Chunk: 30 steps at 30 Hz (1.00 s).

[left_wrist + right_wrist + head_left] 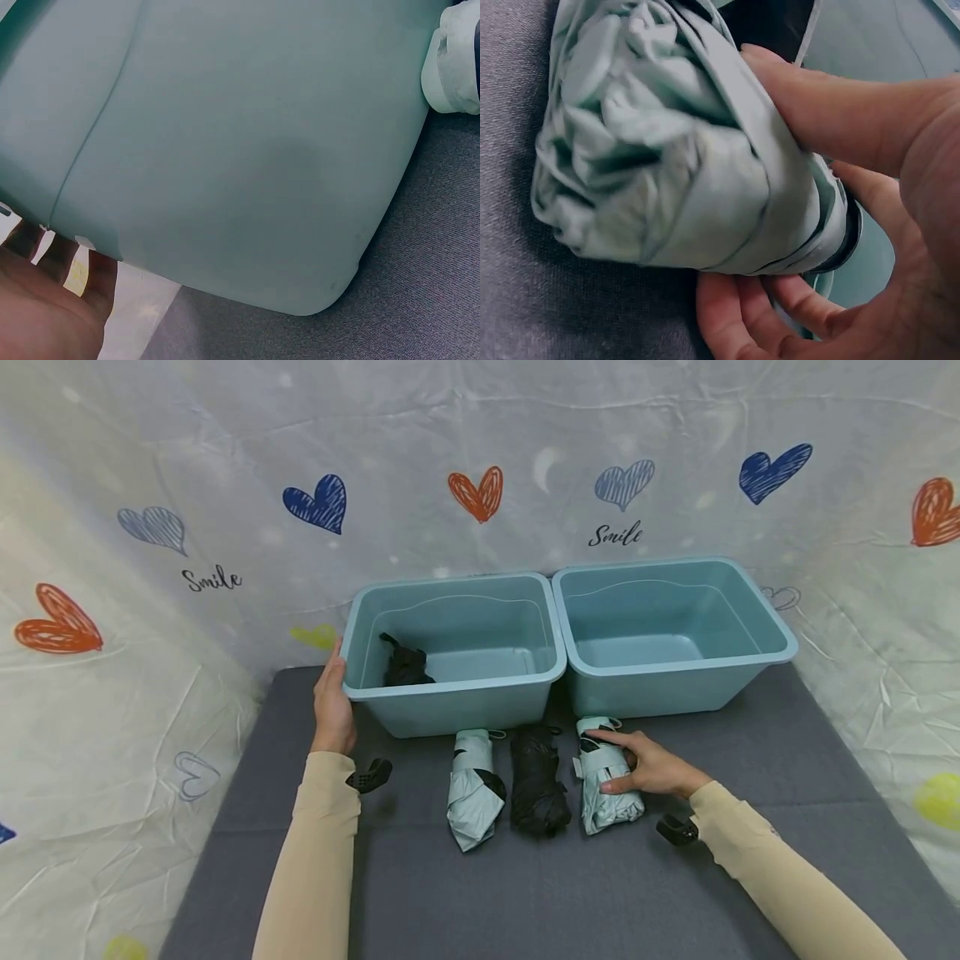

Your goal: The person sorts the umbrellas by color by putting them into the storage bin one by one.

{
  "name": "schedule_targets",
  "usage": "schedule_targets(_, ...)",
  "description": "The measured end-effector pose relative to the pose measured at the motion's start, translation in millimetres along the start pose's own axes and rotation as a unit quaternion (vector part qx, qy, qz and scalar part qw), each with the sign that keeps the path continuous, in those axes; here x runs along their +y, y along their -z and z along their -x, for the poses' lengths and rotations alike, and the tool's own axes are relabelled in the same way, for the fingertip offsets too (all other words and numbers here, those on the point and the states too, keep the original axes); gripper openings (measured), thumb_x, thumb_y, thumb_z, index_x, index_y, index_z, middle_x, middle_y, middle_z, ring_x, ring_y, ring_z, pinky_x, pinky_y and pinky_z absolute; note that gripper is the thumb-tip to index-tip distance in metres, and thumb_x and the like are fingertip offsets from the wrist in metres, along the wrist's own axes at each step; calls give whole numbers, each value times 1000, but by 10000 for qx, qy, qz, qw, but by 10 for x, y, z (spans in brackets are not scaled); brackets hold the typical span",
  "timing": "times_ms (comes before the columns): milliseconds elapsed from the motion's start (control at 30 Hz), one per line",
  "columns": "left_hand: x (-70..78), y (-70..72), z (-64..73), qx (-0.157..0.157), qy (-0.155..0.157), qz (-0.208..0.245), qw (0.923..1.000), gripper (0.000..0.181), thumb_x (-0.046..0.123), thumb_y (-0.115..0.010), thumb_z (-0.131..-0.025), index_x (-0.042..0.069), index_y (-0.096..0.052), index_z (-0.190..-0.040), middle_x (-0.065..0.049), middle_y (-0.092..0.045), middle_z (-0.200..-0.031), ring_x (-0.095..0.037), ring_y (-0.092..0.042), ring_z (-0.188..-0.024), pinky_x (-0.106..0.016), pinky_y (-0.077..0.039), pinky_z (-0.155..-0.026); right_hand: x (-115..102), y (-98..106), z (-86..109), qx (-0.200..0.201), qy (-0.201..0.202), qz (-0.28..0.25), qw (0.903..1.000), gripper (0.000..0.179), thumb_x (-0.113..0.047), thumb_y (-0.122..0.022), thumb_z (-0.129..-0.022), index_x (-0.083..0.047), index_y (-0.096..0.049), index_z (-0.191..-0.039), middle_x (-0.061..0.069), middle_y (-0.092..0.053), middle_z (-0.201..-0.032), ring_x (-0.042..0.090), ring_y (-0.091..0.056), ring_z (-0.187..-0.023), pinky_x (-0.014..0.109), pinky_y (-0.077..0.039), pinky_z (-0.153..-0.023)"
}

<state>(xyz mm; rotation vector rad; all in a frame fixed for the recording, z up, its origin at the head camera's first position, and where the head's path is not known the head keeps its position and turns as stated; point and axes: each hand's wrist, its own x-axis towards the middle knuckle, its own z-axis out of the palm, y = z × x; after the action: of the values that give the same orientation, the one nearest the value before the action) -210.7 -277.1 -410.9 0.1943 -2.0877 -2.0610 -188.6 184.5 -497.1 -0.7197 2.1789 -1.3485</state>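
My right hand (651,766) grips a folded pale-green umbrella (600,810) in front of the right bin. In the right wrist view the thumb lies across one side of its gathered cloth (690,180), with the other fingers around the opposite side. My left hand (332,710) rests against the left end of the left blue-green bin (457,710), fingers extended up toward its rim. The left wrist view shows those fingertips at the edge of the bin wall. A black folded umbrella (536,785) and another pale-green one (472,806) lie to the left of the held umbrella.
Inside the left bin, near its left end, lies a black bundle (407,668) with a strap. The right bin (660,689) stands beside it, rims nearly touching. Both are on a dark grey cloth (465,902), before a printed curtain (397,427) with hearts.
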Motion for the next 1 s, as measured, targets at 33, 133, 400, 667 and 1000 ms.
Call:
schedule_targets(33, -37, 11, -25, 9, -13, -8, 10000, 50, 26, -25, -114, 25, -20, -163, 8, -14, -169, -13, -11, -154, -39, -14, -124, -13, -9, -5, 12, -13, 94, 10000, 88, -11, -85, -84, -4, -36, -158, -2, -26, -56, 9, -29, -49, 25, -40, -58)
schedule_targets(133, -149, 43, -99, 47, -45, -34, 10000, 49, 29, -25, -114, 27, -22, -163, 10, -15, -169, -12, -12, -154, -39, -14, -124, -37, -30, -20, 23, -96, 268, 9996, 91, -16, -86, -85, -7, -34, -159, 0, -48, -67, 14, -46, -61, 33, -48, -73)
schedule_targets(400, -225, 54, -132, 111, -236, -99, 9996, 49, 34, -28, -114, 30, -25, -162, 12, -18, -168, -11, -13, -154, -40, -15, -124, -20, -75, -71, 63, -406, 126, 9991, 103, -22, -88, -83, -10, -24, -163, 23, -20, -165, 47, -18, -149, 68, -29, -111)
schedule_targets(667, -200, 44, -126, 114, -234, -79, 9996, 49, 36, -29, -113, 31, -26, -162, 13, -18, -167, -10, -14, -153, -38, -16, -124, -20, -51, -37, 13, -799, -315, 9963, 96, -28, -80, -91, -18, -19, -165, 20, -13, -167, 47, -24, -146, 65, -32, -110)
schedule_targets(1000, -213, 36, -116, 186, -195, -98, 9996, 48, 36, -29, -113, 33, -27, -161, 10, -19, -168, -10, -16, -153, -40, -16, -124, -206, -201, -120, 520, -1478, 424, 9867, 92, -54, -68, -94, -16, -22, -164, 27, -18, -164, 49, -19, -149, 68, -28, -111)
